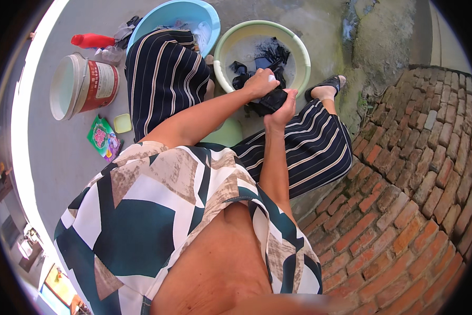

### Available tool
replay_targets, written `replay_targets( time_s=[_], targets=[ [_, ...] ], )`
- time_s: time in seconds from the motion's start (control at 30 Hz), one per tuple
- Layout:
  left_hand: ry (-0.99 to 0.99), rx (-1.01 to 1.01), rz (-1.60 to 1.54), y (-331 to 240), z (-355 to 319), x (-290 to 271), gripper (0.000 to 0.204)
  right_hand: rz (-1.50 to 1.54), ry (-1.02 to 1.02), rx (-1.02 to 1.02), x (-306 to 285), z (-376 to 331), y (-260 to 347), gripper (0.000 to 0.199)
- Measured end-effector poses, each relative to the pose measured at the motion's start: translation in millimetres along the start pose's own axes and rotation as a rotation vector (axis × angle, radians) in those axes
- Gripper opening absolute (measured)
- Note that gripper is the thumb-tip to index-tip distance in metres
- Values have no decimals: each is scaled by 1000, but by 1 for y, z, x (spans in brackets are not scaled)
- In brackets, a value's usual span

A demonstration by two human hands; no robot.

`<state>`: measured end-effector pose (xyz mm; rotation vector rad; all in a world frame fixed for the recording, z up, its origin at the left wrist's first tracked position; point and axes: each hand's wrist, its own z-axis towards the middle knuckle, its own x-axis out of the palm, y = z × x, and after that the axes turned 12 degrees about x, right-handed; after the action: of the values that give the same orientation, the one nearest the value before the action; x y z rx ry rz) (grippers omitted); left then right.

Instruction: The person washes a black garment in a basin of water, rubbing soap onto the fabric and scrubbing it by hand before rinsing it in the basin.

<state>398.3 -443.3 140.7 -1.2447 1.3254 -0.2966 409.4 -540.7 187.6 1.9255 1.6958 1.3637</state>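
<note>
Over the near rim of a pale green basin [302, 51], both hands are closed on a wet black cloth [269, 104]. My left hand [258, 85] curls round its upper part, and a small white patch, soap or foam, shows at the fingers. Lower and to the right, my right hand [282, 110] grips the bunched cloth with the thumb on top. More dark cloth [273, 54] lies in the cloudy water in the basin. How far the held piece joins that heap is hidden by the hands.
A light blue basin [157, 17] with laundry stands far left. Nearby are a red bottle [93, 41], a red and white bucket [68, 86], a small yellow-green dish [122, 123] and a green-purple packet [104, 138]. Brick paving [383, 226] covers the right side. My striped-trousered legs flank the green basin.
</note>
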Motion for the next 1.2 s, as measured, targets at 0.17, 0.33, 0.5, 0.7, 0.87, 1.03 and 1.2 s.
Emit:
replay_targets(
  time_s=[0.17, 0.33, 0.5, 0.7, 0.87, 1.03, 1.2],
  targets=[
    [28, -59, 77, 81, -25, 9, 38, 230, 421, 126, -1, 14, 7, 35],
    [-244, -101, -1, 37, -7, -29, 36, -22, 207, 78, 3, 39, 1, 38],
    [-184, 624, 206, -58, -9, -43, 29, -91, 231, 193, 14, 31, -7, 61],
    [147, -28, 246, -16, 19, -36, 34, -377, 322, 165, -18, 28, -27, 65],
    [35, 184, -66, -30, 6, 4, 32, -168, -28, 21, -8, 24, -15, 55],
    [-24, 189, -166, -29, 13, 12, 29, 221, 142, 98, -24, 23, 4, 38],
    [59, 132, -179, 15, 14, 16, 29, 386, 619, 284, -12, 12, 15, 43]
  ],
)
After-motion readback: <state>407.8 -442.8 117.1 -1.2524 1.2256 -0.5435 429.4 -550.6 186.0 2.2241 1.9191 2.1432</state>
